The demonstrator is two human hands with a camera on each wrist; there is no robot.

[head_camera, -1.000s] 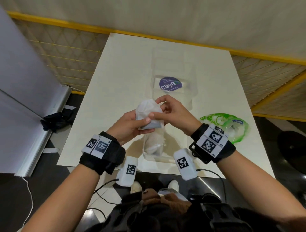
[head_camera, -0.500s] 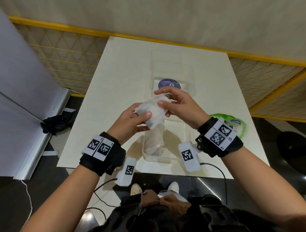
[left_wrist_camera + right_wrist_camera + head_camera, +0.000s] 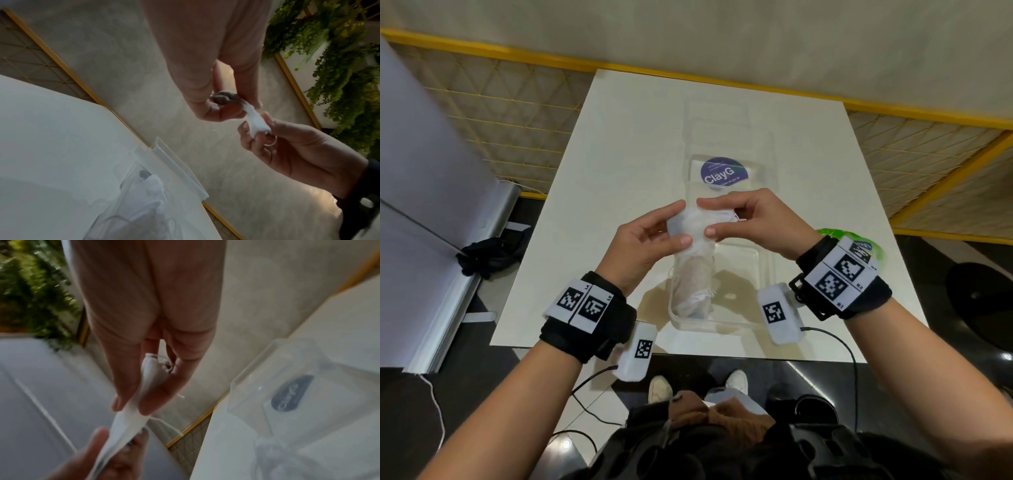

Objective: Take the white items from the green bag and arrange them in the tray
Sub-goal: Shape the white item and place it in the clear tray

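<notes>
"ClayG" — purple sticker (image 3: 723,172) on clear lid (image 3: 763,150)

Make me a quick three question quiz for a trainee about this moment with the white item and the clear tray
1. True or false: both hands grip the white item.
2. Where is the green bag? A in the clear tray; B on the table beside the right hand; C in the left hand.
3. What already lies in the tray?

Key: 1 true. 2 B. 3 Another white item.
</notes>
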